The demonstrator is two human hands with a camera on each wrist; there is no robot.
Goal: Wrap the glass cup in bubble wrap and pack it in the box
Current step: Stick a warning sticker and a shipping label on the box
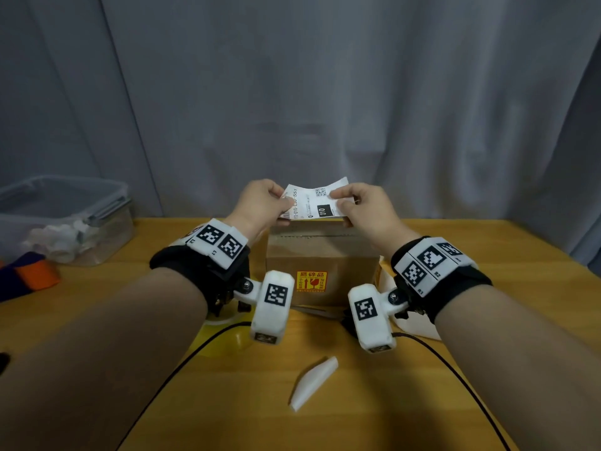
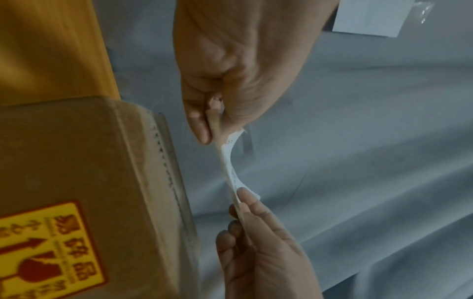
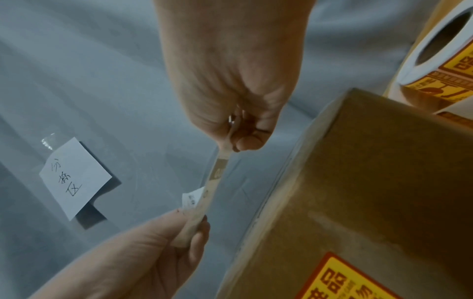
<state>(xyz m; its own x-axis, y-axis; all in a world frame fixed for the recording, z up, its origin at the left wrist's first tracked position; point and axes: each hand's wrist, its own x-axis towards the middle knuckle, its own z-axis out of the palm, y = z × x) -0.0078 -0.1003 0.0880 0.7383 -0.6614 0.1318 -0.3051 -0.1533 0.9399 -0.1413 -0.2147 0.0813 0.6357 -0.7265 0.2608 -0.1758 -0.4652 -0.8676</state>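
A shut, taped cardboard box (image 1: 322,255) with a yellow fragile sticker (image 1: 311,281) stands on the wooden table (image 1: 357,402). Just above its top, both hands hold a white shipping label (image 1: 313,203). My left hand (image 1: 283,198) pinches its left edge and my right hand (image 1: 338,203) pinches its right edge. In the left wrist view the label (image 2: 231,161) curls away from a tan backing between my left hand (image 2: 212,119) and right hand (image 2: 243,204). The right wrist view shows the same label (image 3: 217,174), my right hand (image 3: 236,139), my left hand (image 3: 194,222) and the box (image 3: 371,182). No glass cup or bubble wrap is visible.
A clear lidded plastic container (image 1: 65,219) sits at the far left, with an orange and blue object (image 1: 29,278) in front of it. A white paper strip (image 1: 313,382) lies near the front. A roll of yellow stickers (image 3: 435,50) stands right of the box. A grey curtain (image 1: 325,92) hangs behind.
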